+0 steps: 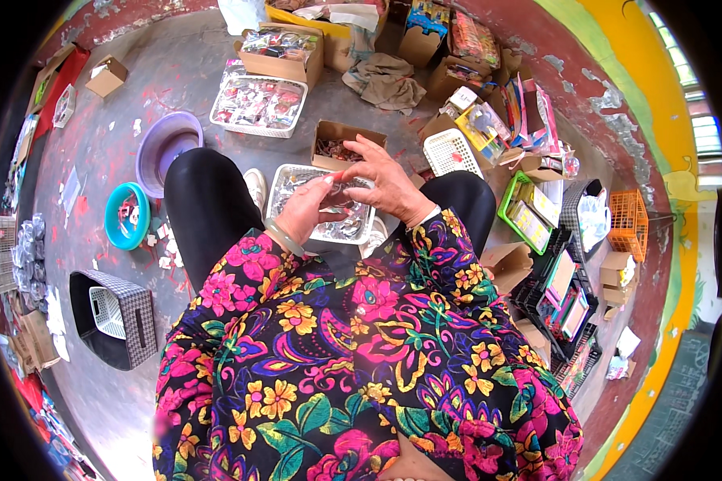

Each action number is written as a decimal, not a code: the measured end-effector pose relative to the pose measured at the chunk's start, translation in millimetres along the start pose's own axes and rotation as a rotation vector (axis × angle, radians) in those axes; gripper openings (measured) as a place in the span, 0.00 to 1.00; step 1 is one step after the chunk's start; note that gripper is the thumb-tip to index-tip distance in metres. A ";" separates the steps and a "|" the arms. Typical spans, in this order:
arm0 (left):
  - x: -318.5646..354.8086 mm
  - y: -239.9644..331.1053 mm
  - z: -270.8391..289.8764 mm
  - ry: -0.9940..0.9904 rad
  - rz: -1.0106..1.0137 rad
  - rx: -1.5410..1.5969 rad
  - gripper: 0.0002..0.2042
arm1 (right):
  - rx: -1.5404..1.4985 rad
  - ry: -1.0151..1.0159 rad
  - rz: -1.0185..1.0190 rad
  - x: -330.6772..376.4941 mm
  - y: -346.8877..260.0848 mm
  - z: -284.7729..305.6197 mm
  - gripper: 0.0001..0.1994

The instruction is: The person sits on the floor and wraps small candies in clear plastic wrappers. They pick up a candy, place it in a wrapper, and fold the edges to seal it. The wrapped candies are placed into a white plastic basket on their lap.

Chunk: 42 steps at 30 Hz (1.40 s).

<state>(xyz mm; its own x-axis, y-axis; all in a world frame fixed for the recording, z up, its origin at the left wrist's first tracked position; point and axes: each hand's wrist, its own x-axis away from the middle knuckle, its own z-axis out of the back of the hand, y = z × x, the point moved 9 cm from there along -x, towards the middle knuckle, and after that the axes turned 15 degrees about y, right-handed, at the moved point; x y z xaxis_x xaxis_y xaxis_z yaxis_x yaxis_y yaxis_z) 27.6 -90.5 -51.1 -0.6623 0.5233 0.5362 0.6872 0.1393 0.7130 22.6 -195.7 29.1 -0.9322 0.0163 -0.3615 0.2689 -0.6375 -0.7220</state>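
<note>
My left hand [301, 211], with a pale bangle at its wrist, pinches a small red item [337, 175] between thumb and fingers. From the other side, the bent fingers of my right hand [389, 183] meet it at the same spot. What exactly the item is stays too small to tell. Right under both hands, between my knees, sits a white plastic basket [277, 192] of clear, shiny packets [341, 230]. Just beyond my fingers stands an open cardboard box [329, 132] with small reddish-brown pieces inside.
Farther off is another white basket [217, 112] full of packets. A purple tub [146, 156] and a turquoise basin [114, 228] stand left, above a grey checked bin [140, 321]. On the right are a green basket [505, 210], black crates [549, 276] and an orange crate [627, 224].
</note>
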 end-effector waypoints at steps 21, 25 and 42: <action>-5.6 0.6 1.3 -0.040 -0.030 0.025 0.18 | -0.051 -0.114 -0.014 7.2 10.0 -14.7 0.10; -6.2 -0.7 -0.4 -0.052 -0.092 -0.076 0.18 | -0.020 -0.156 -0.080 9.4 14.9 -14.8 0.08; 0.3 -0.5 -2.7 -0.043 0.059 0.064 0.18 | -0.016 -0.063 0.064 8.2 1.7 -15.6 0.08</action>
<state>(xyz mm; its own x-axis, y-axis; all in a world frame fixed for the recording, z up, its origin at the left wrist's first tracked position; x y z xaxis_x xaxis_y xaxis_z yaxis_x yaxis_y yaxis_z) 26.3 -92.6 -50.1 -0.6073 0.5679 0.5556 0.7435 0.1598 0.6494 19.2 -184.6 15.7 -0.9261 -0.0729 -0.3702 0.3322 -0.6232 -0.7081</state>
